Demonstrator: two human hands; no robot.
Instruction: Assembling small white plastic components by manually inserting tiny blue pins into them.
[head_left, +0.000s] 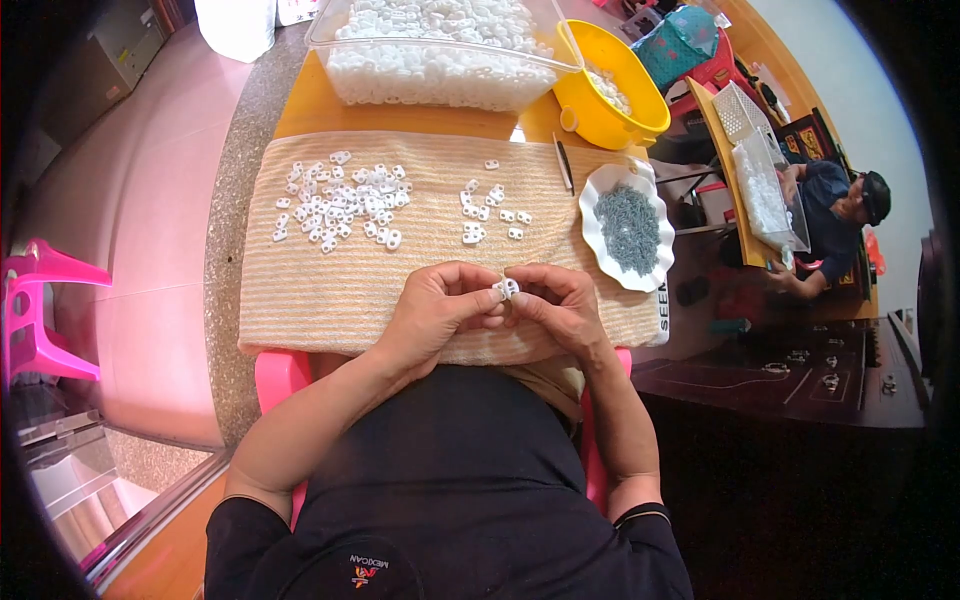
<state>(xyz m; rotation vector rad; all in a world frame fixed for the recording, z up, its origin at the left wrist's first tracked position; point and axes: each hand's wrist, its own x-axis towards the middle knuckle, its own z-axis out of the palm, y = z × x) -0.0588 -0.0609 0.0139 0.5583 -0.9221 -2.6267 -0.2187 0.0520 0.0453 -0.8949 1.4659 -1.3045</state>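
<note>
Near the front edge of the towel, my left hand (pixel 436 312) and my right hand (pixel 566 308) meet fingertip to fingertip. Both pinch one small white plastic piece (pixel 508 287) with holes in it; the fingers hide part of it. On the towel beyond my left hand lies a loose heap of similar white two-holed pieces (pixel 350 203). A smaller group of white pieces (pixel 483 207) lies just ahead of my hands. To the right of my right hand, a white scalloped dish (pixel 592 222) holds many small grey slender parts (pixel 630 228).
A striped beige towel (pixel 300 295) covers the table. At the back stand a clear bin (pixel 440 75) full of white pieces and a yellow basin (pixel 640 120). A pen-like tool (pixel 565 163) lies by the dish. Another person (pixel 840 205) sits far right; a pink stool (pixel 50 310) stands left.
</note>
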